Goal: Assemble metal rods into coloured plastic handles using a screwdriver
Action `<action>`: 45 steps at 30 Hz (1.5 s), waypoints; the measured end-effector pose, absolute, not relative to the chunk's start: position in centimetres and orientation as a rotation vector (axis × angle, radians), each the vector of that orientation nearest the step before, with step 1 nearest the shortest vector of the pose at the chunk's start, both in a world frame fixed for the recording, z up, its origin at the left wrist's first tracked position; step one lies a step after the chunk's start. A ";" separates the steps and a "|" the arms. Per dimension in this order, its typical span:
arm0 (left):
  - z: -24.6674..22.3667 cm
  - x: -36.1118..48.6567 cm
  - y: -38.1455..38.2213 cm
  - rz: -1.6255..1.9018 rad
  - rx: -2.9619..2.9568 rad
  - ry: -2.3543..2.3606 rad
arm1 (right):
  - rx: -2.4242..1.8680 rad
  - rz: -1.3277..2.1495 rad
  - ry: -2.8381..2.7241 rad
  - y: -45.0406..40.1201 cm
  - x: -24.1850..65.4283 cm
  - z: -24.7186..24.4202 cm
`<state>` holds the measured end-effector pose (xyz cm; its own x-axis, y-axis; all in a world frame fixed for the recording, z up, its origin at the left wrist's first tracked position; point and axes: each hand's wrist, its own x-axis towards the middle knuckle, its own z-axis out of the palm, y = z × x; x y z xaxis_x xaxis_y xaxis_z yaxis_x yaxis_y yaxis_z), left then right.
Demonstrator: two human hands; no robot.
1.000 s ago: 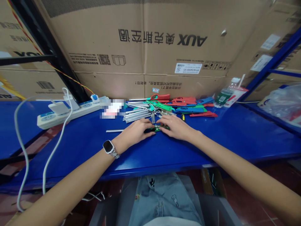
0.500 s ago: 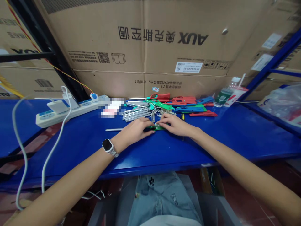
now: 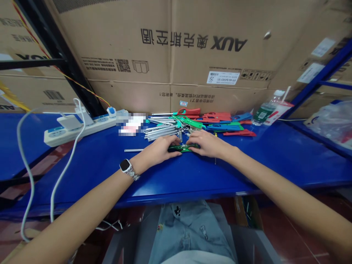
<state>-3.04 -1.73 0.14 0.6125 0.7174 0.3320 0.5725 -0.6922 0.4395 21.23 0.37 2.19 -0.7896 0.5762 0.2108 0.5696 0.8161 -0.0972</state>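
Note:
A green lighter [image 3: 183, 147] with a long metal nozzle lies on the blue tabletop, its nozzle sticking out to the left beyond my left hand. The fingers and thumb of my left hand [image 3: 161, 147] are closed around its left part. My right hand [image 3: 206, 144] grips the handle end with bent fingers. Between the hands the middle of the handle shows, with small parts on it too tiny to make out. Just behind lies a heap of metal nozzle tubes [image 3: 161, 132] with thin wires. A screwdriver [image 3: 216, 135], partly hidden, lies beside my right hand.
Red handle shells [image 3: 214, 117], blue ones [image 3: 227, 127] and green ones lie behind my right hand. A bottle [image 3: 262, 112] and a cup [image 3: 279, 112] stand at the back right. On the left is a power strip [image 3: 52, 137] with a hanging white cable [image 3: 66, 168]. Cardboard [image 3: 154, 66] walls the back.
My right hand's fingertips have drawn back rightward from the middle of the lighter to its handle end, so more green shows between my hands. My left hand stays nearly where it was.

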 end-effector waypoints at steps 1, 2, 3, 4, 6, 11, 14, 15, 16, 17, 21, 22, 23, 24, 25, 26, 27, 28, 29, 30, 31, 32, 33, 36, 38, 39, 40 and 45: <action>0.1 -3.1 -1.7 0.713 2.537 1.043 | -0.879 0.015 -2.794 0.4 21.2 2.4; 0.1 -3.2 -1.6 0.710 2.534 1.038 | -0.867 0.001 -2.805 0.4 21.1 2.6; 0.1 -3.2 -1.6 0.703 2.540 1.036 | -0.853 -0.001 -2.808 0.4 21.2 2.6; 0.1 -3.3 -1.5 0.693 2.549 1.033 | -0.841 0.005 -2.802 0.4 21.2 2.6; 0.2 -3.3 -1.5 0.681 2.568 1.022 | -0.830 0.025 -2.781 0.3 21.5 2.3; 0.4 -3.3 -1.7 0.678 2.615 0.973 | -0.844 0.072 -2.710 -0.1 22.1 1.2; 0.5 -3.2 -1.7 0.669 2.635 0.972 | -0.857 0.039 -2.705 -0.5 22.2 1.0; 0.5 -3.2 -1.8 0.666 2.639 0.975 | -0.859 0.016 -2.711 -0.7 22.1 1.1; 0.5 -3.2 -1.7 0.664 2.640 0.977 | -0.861 -0.007 -2.718 -0.8 22.1 1.1; 0.5 -3.2 -1.7 0.664 2.642 0.977 | -0.864 -0.027 -2.725 -1.0 22.0 1.2; 0.4 -3.1 -1.7 0.667 2.653 0.967 | -0.892 -0.071 -2.732 -1.5 21.7 1.4; 0.4 -3.1 -1.6 0.667 2.657 0.964 | -0.902 -0.081 -2.732 -1.5 21.6 1.4; 0.3 -3.1 -1.6 0.666 2.661 0.962 | -0.912 -0.090 -2.734 -1.5 21.5 1.4; 0.3 -3.1 -1.6 0.665 2.664 0.960 | -0.920 -0.098 -2.739 -1.5 21.4 1.4; 0.3 -3.1 -1.6 0.664 2.666 0.960 | -0.927 -0.105 -2.748 -1.4 21.4 1.5; 0.3 -3.1 -1.6 0.663 2.667 0.961 | -0.931 -0.111 -2.762 -1.3 21.3 1.5; 0.3 -3.1 -1.6 0.663 2.667 0.963 | -0.930 -0.116 -2.778 -1.2 21.3 1.6; 0.3 -3.1 -1.6 0.663 2.666 0.966 | -0.925 -0.121 -2.793 -1.2 21.3 1.7; 0.3 -3.1 -1.7 0.662 2.665 0.968 | -0.920 -0.129 -2.803 -1.1 21.4 1.9; 0.4 -3.1 -1.7 0.662 2.663 0.972 | -0.917 -0.139 -2.807 -1.1 21.5 2.0; 0.4 -3.1 -1.7 0.660 2.657 0.977 | -0.915 -0.146 -2.806 -1.2 21.6 2.2; 0.4 -3.1 -1.7 0.658 2.649 0.984 | -0.917 -0.150 -2.798 -1.2 21.7 2.3; 0.4 -3.0 -1.7 0.655 2.637 0.991 | -0.923 -0.151 -2.790 -1.3 21.8 2.5; 0.3 -3.0 -1.6 0.648 2.598 1.012 | -0.952 -0.131 -2.790 -1.6 22.0 2.7; 0.2 -3.1 -1.6 0.649 2.583 1.023 | -0.969 -0.124 -2.803 -1.6 21.9 2.7; 0.2 -3.1 -1.6 0.652 2.581 1.027 | -0.974 -0.126 -2.807 -1.7 21.9 2.7; 0.2 -3.1 -1.6 0.655 2.581 1.029 | -0.977 -0.131 -2.809 -1.6 21.8 2.7; 0.2 -3.1 -1.6 0.640 2.580 1.031 | -0.961 -0.126 -2.802 -1.4 21.7 2.5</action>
